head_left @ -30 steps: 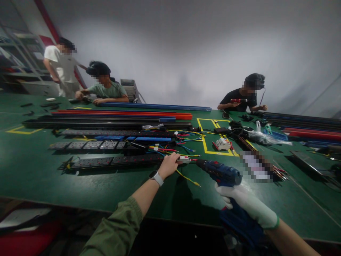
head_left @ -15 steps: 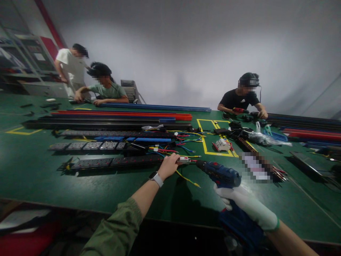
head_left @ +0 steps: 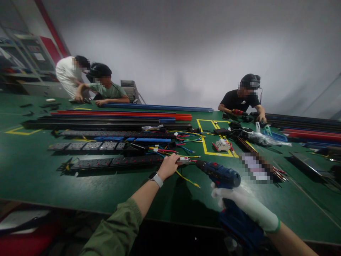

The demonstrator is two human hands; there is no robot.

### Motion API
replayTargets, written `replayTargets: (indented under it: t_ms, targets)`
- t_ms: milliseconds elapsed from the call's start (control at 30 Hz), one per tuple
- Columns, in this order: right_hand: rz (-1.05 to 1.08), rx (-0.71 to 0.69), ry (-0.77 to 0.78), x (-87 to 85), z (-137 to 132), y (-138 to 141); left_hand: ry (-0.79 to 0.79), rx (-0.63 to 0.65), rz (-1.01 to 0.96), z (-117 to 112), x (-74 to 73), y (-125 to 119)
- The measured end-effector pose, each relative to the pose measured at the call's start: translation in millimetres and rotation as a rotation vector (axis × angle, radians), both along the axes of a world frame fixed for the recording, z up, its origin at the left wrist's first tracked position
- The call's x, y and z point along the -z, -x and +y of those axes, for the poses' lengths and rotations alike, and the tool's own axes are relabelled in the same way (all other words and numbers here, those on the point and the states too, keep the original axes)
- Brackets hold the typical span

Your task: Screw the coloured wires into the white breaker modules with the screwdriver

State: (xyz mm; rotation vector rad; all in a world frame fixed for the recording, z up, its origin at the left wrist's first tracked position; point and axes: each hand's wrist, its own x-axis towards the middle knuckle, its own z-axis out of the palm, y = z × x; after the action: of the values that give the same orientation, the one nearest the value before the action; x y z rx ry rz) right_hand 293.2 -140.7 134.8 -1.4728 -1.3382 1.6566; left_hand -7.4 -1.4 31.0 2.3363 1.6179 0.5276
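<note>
My right hand [head_left: 246, 205], in a white glove, grips a blue cordless screwdriver [head_left: 220, 175] whose nose points left at a small white and red component [head_left: 184, 160]. My left hand [head_left: 168, 165], bare with a white watch on the wrist, is closed on that component at the right end of a long black power strip [head_left: 117, 162]. A yellow wire [head_left: 187, 178] trails from the component across the green table [head_left: 39, 174] towards me.
More power strips [head_left: 87, 145], long red, blue and black rails [head_left: 122, 115] and loose coloured wires [head_left: 186, 137] lie beyond. A white breaker [head_left: 223, 144] sits in a yellow-taped square. Three other people work at the far edge. Tools and a plastic bag [head_left: 262, 137] clutter the right.
My hands hold nearly still; the screwdriver has crept slightly left towards the component. The person in white at the far left has moved right and bent down.
</note>
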Motion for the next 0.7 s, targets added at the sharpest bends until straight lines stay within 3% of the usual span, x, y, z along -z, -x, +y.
replayTargets:
  t_ms: [467, 700]
  targets:
    - [-0.158, -0.052, -0.131, -1.7, 3.2, -1.6, -0.008, 0.01, 0.007, 0.8, 3.0, 1.2]
    - [-0.091, -0.09, -0.108, 3.7, 4.3, -2.6, -0.025, 0.009, 0.012, 1.0, 4.8, 1.7]
